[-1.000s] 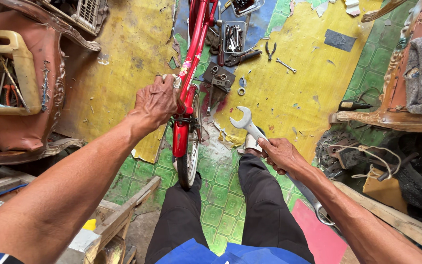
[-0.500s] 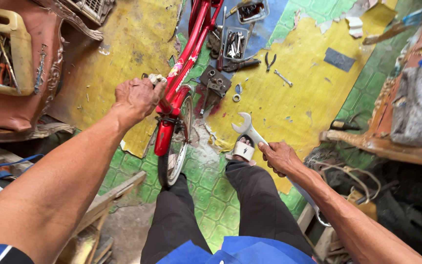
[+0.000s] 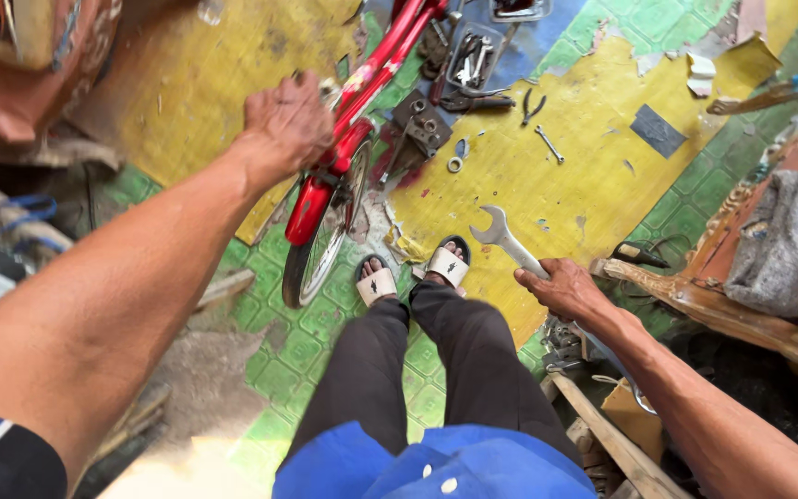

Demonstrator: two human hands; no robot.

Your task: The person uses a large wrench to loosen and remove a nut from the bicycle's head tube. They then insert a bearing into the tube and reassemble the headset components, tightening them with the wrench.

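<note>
Left hand is clenched tight on top of the red bicycle standing on the floor ahead; right hand has its fingers wrapped around the open-end spanner handle, jaw forward. Best to brace the frame firm before seating the jaw square. Compared with a second ago, the view sits closer and the spanner lies lower, nearer the sandalled feet.

**Few packages, no screens or signs**

Far in the middle, on the blue part of the floor, lies an open box, rectangular and grey, with small metal tools inside. Near on the right, between wooden slats, lies a piece of brown cardboard, flat and plain. The red bicycle frame carries a pale sticker, too blurred to tell more.
</note>
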